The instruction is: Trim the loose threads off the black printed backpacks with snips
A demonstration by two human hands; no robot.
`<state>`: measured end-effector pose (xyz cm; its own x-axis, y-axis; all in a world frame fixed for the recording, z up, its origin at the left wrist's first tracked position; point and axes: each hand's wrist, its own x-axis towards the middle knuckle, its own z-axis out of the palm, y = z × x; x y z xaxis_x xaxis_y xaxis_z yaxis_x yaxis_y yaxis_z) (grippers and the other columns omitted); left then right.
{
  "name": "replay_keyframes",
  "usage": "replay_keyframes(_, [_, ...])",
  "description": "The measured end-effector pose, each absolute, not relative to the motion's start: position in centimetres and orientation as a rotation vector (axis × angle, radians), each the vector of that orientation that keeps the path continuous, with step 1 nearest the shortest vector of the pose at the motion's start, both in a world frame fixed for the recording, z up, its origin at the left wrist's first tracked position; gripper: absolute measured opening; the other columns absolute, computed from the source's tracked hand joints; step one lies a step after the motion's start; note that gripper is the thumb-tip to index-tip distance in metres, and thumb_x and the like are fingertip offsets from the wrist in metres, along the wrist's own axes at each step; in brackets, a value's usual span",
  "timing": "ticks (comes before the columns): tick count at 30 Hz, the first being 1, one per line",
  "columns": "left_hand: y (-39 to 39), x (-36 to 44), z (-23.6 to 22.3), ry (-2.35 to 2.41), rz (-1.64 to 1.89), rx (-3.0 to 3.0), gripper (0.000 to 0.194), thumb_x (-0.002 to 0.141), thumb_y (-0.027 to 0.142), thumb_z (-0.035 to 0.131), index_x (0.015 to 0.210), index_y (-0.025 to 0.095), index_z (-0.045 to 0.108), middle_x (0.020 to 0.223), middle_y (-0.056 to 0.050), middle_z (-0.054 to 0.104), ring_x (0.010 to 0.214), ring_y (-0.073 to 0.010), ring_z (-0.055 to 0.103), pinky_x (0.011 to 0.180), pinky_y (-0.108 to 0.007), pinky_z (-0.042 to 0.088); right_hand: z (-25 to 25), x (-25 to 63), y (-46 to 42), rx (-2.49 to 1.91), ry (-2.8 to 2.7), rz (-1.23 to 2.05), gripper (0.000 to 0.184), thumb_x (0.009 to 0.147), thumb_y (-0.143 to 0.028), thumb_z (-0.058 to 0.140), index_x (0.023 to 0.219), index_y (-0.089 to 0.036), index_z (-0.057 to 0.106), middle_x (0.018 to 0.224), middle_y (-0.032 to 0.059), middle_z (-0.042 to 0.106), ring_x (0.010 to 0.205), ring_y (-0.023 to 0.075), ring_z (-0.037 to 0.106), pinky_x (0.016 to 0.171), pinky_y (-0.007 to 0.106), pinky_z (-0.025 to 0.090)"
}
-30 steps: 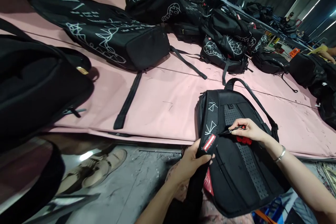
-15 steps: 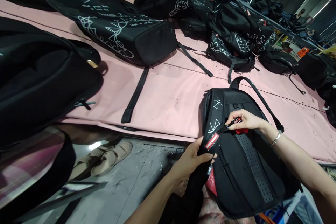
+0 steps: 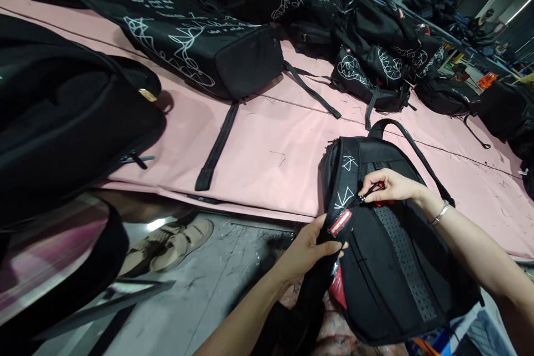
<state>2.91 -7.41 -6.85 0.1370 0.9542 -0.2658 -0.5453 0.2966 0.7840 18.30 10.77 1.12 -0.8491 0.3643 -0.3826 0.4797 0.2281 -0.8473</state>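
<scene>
A black backpack (image 3: 375, 272) leans on the table's front edge, its padded back panel facing me. My left hand (image 3: 311, 247) is closed around its shoulder strap (image 3: 347, 169), just below a red-and-white label (image 3: 341, 223). White line drawings mark that strap above the label. Pinched in my right hand (image 3: 386, 186) are small black thread snips (image 3: 367, 196) with a red spot. Their tip meets the strap's edge beside the label; whether the blades are closed I cannot make out. Behind my right fingers, a bit of red shows on the back panel.
Black backpacks with white drawings (image 3: 183, 33) lie on the pink-covered table (image 3: 267, 161), several piled at the back (image 3: 371, 55). Another black bag (image 3: 62, 117) sits close on the left. Loose straps and thread scraps lie about. Sandals (image 3: 179, 245) show beneath the table; a person (image 3: 484, 19) is far off.
My right hand has brought the snips left and up to the strap's edge by the label. My left hand keeps its hold. The view has shifted slightly.
</scene>
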Motion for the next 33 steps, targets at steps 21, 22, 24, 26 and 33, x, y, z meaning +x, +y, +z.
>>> replay_keyframes(21, [-7.1, 2.5, -6.0, 0.827, 1.11, 0.636, 0.044, 0.064, 0.019, 0.069, 0.103, 0.012, 0.051, 0.077, -0.001, 0.056, 0.066, -0.0108, 0.052, 0.062, -0.024, 0.045, 1.2, 16.6, 10.5, 0.541, 2.393, -1.604, 0.027, 0.07, -0.031, 0.069, 0.084, -0.009, 0.062, 0.082, 0.0047, 0.063, 0.068, 0.009, 0.057, 0.063, 0.019, 0.048])
replay_keyframes(22, [-7.1, 2.5, -6.0, 0.826, 1.109, 0.634, 0.044, 0.064, 0.019, 0.068, 0.103, 0.012, 0.051, 0.076, -0.001, 0.056, 0.065, -0.0105, 0.052, 0.062, -0.024, 0.045, 1.3, 16.4, 10.4, 0.507, 2.413, -1.592, 0.027, 0.07, -0.03, 0.069, 0.084, -0.008, 0.063, 0.083, 0.005, 0.063, 0.072, 0.0096, 0.058, 0.066, 0.02, 0.048])
replay_keyframes(24, [-7.1, 2.4, -5.9, 0.835, 1.108, 0.644, 0.043, 0.064, 0.02, 0.068, 0.102, 0.012, 0.05, 0.074, 0.001, 0.054, 0.063, -0.0103, 0.052, 0.061, -0.024, 0.045, 1.5, 16.1, 10.1, 0.446, 2.458, -1.556, 0.026, 0.071, -0.03, 0.068, 0.085, -0.008, 0.063, 0.084, 0.0052, 0.064, 0.076, 0.0106, 0.059, 0.072, 0.021, 0.048])
replay_keyframes(26, [-7.0, 2.4, -5.7, 0.846, 1.109, 0.658, 0.043, 0.064, 0.02, 0.068, 0.102, 0.012, 0.05, 0.074, 0.001, 0.054, 0.064, -0.0107, 0.052, 0.06, -0.024, 0.044, 1.6, 15.9, 9.9, 0.399, 2.5, -1.511, 0.025, 0.073, -0.03, 0.066, 0.086, -0.009, 0.063, 0.085, 0.0052, 0.064, 0.078, 0.0112, 0.059, 0.073, 0.022, 0.048])
replay_keyframes(33, [-6.9, 2.7, -5.2, 0.837, 1.133, 0.668, 0.04, 0.062, 0.019, 0.069, 0.097, 0.012, 0.052, 0.072, 0.001, 0.053, 0.061, -0.0101, 0.052, 0.056, -0.022, 0.043, 2.0, 15.5, 8.9, 0.274, 2.604, -1.383, 0.022, 0.076, -0.028, 0.064, 0.088, -0.01, 0.063, 0.086, 0.0045, 0.065, 0.078, 0.0111, 0.06, 0.069, 0.02, 0.048])
